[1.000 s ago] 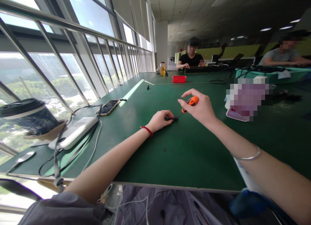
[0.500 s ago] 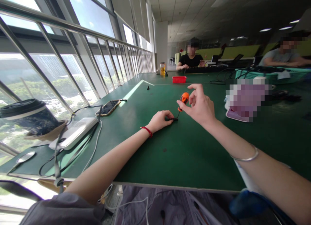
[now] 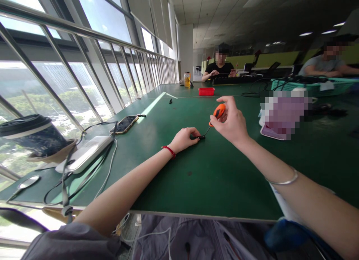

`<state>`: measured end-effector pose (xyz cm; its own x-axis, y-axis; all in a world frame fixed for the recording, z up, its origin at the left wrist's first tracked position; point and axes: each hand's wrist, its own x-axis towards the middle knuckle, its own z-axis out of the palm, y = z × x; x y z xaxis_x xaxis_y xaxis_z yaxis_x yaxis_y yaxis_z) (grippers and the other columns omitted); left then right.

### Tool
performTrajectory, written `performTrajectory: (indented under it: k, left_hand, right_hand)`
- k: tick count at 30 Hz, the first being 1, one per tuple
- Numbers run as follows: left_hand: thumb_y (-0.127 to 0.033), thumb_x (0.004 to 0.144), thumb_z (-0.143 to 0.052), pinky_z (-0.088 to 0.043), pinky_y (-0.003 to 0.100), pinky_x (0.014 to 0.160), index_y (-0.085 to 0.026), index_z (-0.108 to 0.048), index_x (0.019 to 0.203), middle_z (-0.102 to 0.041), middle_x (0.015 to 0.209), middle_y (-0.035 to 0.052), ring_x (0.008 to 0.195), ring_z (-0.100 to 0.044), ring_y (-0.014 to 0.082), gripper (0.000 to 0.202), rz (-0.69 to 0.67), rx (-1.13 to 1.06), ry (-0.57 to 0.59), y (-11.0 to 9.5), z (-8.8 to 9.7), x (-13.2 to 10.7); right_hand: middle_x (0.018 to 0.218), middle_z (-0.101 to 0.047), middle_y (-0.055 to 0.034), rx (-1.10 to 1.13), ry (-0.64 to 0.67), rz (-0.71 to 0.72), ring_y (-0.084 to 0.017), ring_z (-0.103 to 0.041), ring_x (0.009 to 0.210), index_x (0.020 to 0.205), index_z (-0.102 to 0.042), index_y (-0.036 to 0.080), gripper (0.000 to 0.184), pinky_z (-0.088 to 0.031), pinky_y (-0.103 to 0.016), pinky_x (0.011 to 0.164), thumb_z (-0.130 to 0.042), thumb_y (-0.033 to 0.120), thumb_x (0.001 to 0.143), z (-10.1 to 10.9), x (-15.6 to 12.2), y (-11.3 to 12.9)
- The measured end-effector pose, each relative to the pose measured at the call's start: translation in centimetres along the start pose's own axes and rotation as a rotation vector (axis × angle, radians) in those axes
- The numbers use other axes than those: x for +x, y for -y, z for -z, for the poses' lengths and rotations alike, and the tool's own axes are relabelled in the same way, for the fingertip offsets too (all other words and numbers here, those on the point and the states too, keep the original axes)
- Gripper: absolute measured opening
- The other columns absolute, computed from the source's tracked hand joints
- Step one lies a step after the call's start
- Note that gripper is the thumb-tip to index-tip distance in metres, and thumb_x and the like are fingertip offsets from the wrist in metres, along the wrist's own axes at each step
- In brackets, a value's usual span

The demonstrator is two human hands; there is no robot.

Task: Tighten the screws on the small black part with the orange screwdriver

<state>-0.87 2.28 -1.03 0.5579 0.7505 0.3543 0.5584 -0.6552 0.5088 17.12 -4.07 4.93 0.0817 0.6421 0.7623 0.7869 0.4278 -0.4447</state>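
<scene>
My left hand [image 3: 185, 138] rests on the green table [image 3: 168, 185], its fingers closed on a small black part [image 3: 201, 137] whose kind is too small to tell. My right hand [image 3: 231, 119] grips a screwdriver [image 3: 219, 110] with an orange and black handle between thumb and fingers. The screwdriver leans, its handle up and to the right. Its thin metal shaft slants down to the end of the black part, and the tip appears to touch it.
A phone [image 3: 126, 124], a white box-shaped device [image 3: 89, 155] with cables and a lidded cup [image 3: 36, 134] stand left. Farther back are a small black piece [image 3: 170, 101], a red tray [image 3: 206, 91], a jar [image 3: 187, 80] and a teal basket [image 3: 311, 88]. Two people sit beyond.
The screwdriver has gone from nearly upright to a clear lean, its handle shifting right and slightly up within my right hand. My left hand and the black part stay in place.
</scene>
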Motion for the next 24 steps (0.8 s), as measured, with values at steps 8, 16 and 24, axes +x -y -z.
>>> performTrajectory:
  k: [8,16,24]
  left_hand:
    - [-0.021,0.074,-0.061,-0.051,0.025,0.073,-0.017,-0.067,0.084,-0.070,0.088,0.0033,0.080,-0.064,0.0158,0.013,-0.010,0.006,-0.003,-0.15,0.06,-0.07]
    - [-0.020,0.073,-0.061,-0.051,0.025,0.075,-0.016,-0.068,0.084,-0.071,0.087,0.0028,0.080,-0.064,0.0157,0.013,0.006,0.006,0.005,-0.15,0.00,-0.01]
    - [-0.020,0.074,-0.061,-0.050,0.025,0.074,-0.016,-0.067,0.084,-0.070,0.087,0.0028,0.080,-0.063,0.0156,0.013,0.012,0.001,0.002,-0.31,0.14,-0.12]
  right_hand:
    - [0.055,-0.052,0.0023,-0.110,0.008,-0.014,-0.018,-0.053,0.055,0.088,-0.058,0.023,0.029,-0.031,-0.026,0.052,-0.057,0.049,0.074,0.04,-0.16,0.46]
    - [0.068,-0.059,0.0006,-0.064,-0.019,-0.020,-0.019,-0.055,0.058,0.109,-0.051,0.023,0.042,-0.034,-0.028,0.052,-0.058,0.039,0.071,-0.23,0.03,-0.28]
    - [0.056,-0.050,0.0028,-0.078,0.031,-0.024,-0.016,-0.051,0.053,0.090,-0.058,0.024,0.030,-0.032,-0.025,0.053,-0.056,0.050,0.075,-0.23,-0.04,0.06]
